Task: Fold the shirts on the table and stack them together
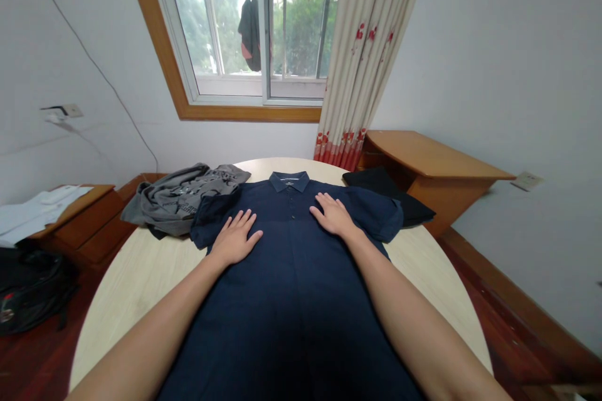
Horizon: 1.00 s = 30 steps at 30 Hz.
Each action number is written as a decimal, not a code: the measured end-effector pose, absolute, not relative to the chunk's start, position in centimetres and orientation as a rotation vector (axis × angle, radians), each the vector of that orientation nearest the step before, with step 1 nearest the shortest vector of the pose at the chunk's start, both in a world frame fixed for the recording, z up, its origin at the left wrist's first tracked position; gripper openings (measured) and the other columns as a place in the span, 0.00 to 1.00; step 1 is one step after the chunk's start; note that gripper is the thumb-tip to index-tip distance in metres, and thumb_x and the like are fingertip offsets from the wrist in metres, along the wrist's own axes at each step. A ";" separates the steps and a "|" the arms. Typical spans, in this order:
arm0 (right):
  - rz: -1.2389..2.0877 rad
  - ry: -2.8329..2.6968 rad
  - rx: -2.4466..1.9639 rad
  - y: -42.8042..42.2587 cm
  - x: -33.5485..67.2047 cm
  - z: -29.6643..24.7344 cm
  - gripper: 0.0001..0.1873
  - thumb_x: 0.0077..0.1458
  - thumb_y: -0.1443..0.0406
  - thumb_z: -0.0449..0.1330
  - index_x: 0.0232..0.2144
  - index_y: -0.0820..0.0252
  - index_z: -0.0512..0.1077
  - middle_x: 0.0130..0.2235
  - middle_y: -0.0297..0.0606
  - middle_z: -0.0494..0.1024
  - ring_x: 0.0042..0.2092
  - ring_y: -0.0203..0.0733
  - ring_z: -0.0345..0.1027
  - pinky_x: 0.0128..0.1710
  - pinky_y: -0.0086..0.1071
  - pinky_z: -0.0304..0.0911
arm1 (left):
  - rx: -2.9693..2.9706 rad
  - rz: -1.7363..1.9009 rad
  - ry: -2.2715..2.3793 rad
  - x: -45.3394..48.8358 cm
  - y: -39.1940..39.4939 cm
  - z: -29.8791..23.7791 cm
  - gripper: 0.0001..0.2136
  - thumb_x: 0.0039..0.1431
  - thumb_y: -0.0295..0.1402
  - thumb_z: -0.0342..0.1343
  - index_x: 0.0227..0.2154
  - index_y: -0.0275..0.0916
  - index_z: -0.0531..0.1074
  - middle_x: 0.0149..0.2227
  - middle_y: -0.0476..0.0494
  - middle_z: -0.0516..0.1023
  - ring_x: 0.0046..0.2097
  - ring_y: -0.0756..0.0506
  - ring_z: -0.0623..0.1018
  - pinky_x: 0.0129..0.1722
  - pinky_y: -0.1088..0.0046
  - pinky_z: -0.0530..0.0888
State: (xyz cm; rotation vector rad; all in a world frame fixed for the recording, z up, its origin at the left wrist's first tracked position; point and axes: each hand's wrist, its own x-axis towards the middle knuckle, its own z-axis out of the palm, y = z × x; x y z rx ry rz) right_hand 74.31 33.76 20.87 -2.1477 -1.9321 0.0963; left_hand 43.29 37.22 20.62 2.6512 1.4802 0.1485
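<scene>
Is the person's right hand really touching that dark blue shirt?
Touching. The head view shows the right hand palm down, fingers spread flat on the upper front of the dark blue shirt, with no gap visible.

You have two hands, one shirt, one grey heap, one black pile, one tabletop, one window and one curtain before you.

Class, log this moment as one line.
left hand: palm down on navy collared cloth shirt; right hand: palm down on same shirt; surface: pale round table; nearby: crumpled grey printed garment, flat black cloth
</scene>
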 end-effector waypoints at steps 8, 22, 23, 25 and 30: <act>0.157 -1.815 -2.255 34.1 76.4 19.9 0.33 0.68 0.52 0.45 0.67 0.64 0.57 0.71 0.46 0.52 0.71 0.48 0.43 0.69 0.49 0.40 | 2.754 0.850 1.828 39.7 35.8 26.0 0.17 0.65 0.40 0.49 0.49 0.40 0.77 0.56 0.37 0.75 0.57 0.33 0.71 0.55 0.52 0.67; 0.105 -1.807 -2.191 34.3 76.8 19.3 0.30 0.67 0.52 0.49 0.64 0.60 0.63 0.69 0.46 0.57 0.70 0.51 0.47 0.68 0.50 0.41 | 2.394 0.768 2.137 36.8 37.0 27.7 0.13 0.60 0.44 0.51 0.35 0.42 0.75 0.39 0.40 0.79 0.45 0.37 0.77 0.38 0.66 0.71; 0.104 -1.803 -2.192 34.3 76.7 19.3 0.30 0.67 0.52 0.49 0.64 0.60 0.63 0.69 0.46 0.57 0.70 0.51 0.47 0.68 0.50 0.41 | 2.350 0.774 2.144 37.2 37.2 28.1 0.14 0.61 0.45 0.50 0.36 0.42 0.75 0.37 0.41 0.79 0.43 0.37 0.78 0.37 0.66 0.71; 0.110 -1.799 -2.195 34.2 76.6 19.3 0.30 0.67 0.52 0.49 0.64 0.60 0.63 0.69 0.46 0.57 0.70 0.50 0.47 0.68 0.50 0.41 | 2.297 0.767 2.138 38.3 37.6 29.0 0.14 0.61 0.46 0.50 0.37 0.43 0.74 0.35 0.42 0.80 0.40 0.37 0.79 0.35 0.67 0.70; 0.123 -1.783 -2.193 34.2 76.6 19.5 0.30 0.66 0.52 0.49 0.64 0.60 0.63 0.69 0.45 0.57 0.70 0.49 0.47 0.68 0.49 0.41 | 2.418 0.771 1.932 42.2 38.4 30.4 0.14 0.61 0.45 0.50 0.39 0.42 0.74 0.36 0.42 0.81 0.39 0.39 0.79 0.36 0.68 0.71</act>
